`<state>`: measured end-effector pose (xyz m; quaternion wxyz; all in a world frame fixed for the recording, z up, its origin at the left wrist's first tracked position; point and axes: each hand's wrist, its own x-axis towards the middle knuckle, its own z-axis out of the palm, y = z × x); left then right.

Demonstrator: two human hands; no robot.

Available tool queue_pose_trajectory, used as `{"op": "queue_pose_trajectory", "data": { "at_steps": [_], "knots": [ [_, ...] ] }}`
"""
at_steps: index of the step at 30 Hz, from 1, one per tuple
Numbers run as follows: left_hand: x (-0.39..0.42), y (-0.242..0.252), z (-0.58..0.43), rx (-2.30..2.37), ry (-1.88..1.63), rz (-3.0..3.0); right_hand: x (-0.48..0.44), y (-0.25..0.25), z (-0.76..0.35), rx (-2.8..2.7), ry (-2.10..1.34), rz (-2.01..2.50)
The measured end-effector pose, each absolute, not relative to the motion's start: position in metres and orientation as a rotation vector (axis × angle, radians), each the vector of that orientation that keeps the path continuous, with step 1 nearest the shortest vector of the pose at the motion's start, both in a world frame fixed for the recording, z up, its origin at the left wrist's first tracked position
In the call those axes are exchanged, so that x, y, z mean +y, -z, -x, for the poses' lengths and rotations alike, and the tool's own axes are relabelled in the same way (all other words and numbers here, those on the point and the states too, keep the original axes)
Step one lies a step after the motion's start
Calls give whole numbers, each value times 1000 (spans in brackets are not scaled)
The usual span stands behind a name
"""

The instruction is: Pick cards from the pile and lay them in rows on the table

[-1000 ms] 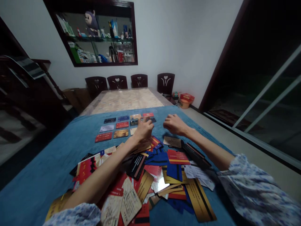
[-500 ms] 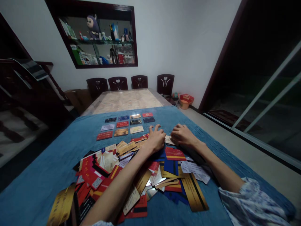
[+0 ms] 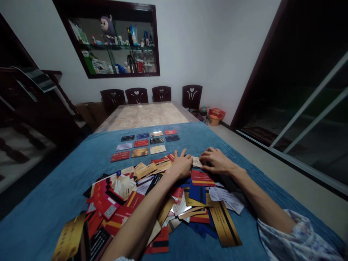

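A loose pile of bank-style cards (image 3: pixel 202 177) in red, gold, blue, white and black lies on a blue cloth (image 3: pixel 54 188). My left hand (image 3: pixel 182 165) rests palm down at the far edge of this pile, its fingers stretched and spread. Just right of it is a cream card (image 3: pixel 196 162), partly covered. My right hand (image 3: pixel 216 160) has bent fingers around that card's right end, with the thumb low beside it. Beyond the pile, several cards lie face up in rows, among them a red card (image 3: pixel 120 156) and a gold card (image 3: pixel 139 152).
The cloth covers the near part of a long table, whose marbled top (image 3: pixel 152 114) shows farther off. Dark chairs (image 3: pixel 161 93) stand at the far end. A gold card (image 3: pixel 67 237) lies at the pile's near left. Glass doors (image 3: pixel 307 108) are on the right.
My right hand has shifted slightly right and its fingers have loosened a little. My left hand's fingers have straightened and flattened somewhat. The rows of cards look the same.
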<state>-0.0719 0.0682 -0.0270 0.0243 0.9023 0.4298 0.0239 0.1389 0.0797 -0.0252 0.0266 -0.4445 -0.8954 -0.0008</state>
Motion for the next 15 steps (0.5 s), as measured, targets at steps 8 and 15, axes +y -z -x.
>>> {"op": "queue_pose_trajectory", "data": {
  "at_steps": [8,15],
  "knots": [
    [67,27,72,1394,-106,-2741,79,27,-137,-2754,-40,1352],
    [67,23,75,1342,-94,-2802,81,29,-140,-2756,-77,1241]
  ]
}}
